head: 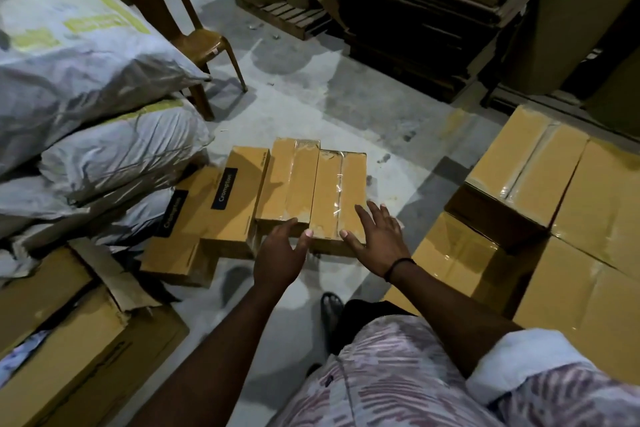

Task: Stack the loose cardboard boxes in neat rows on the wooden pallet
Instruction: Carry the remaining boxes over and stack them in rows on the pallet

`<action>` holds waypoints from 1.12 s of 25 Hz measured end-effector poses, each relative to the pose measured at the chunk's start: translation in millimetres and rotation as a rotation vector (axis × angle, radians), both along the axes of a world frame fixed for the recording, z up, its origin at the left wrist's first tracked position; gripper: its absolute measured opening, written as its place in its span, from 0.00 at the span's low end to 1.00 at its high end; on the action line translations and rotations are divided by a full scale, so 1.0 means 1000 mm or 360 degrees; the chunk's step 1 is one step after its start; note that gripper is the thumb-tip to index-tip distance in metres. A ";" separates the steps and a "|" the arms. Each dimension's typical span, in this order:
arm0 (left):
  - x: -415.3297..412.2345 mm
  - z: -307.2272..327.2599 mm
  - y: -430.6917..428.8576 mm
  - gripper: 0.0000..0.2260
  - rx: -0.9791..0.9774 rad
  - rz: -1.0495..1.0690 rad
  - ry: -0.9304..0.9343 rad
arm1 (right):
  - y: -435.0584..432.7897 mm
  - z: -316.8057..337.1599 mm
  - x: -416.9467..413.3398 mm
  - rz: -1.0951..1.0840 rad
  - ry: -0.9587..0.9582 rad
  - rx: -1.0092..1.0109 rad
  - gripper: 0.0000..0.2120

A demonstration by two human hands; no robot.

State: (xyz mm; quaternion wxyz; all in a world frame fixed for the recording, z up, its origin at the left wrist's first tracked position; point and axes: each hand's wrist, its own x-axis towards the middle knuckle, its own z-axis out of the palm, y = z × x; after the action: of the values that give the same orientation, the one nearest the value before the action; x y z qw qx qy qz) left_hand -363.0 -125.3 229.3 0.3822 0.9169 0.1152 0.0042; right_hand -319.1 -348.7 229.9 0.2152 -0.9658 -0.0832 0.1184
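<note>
On the grey floor (311, 107) four long cardboard boxes (294, 180) lie side by side; two bear black labels (225, 188) reading "Crompton". The right hand (379, 239) lies flat, fingers spread, on the rightmost taped box (337, 198). The left hand (282, 253), open, touches the near ends, gripping nothing.

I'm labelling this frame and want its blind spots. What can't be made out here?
Head view only:
- What the long boxes rest on: they cover it.
- Near corner of the rightmost long box: under the right hand.
- Side print on the labelled box: too small.
- Large cartons: cut off by the right edge.
</note>
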 end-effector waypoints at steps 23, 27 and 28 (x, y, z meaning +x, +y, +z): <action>0.361 -0.234 0.032 0.24 0.0045 -0.0276 0.0773 | 0.023 -0.264 0.336 -0.0436 0.0588 -0.0039 0.36; 0.429 -0.405 0.027 0.24 0.0354 -0.0559 0.0781 | 0.021 -0.429 0.389 -0.0509 0.0649 -0.0153 0.36; 0.442 -0.442 0.026 0.25 0.0441 -0.0602 0.0817 | 0.020 -0.464 0.402 -0.0502 0.0656 -0.0183 0.36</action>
State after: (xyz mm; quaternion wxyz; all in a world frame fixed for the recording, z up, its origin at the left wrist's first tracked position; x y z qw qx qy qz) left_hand 78.9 -99.4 -212.7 0.2067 0.9363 0.0340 -0.2819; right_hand 83.3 -328.4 -233.7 0.1883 -0.9329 0.1209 0.2821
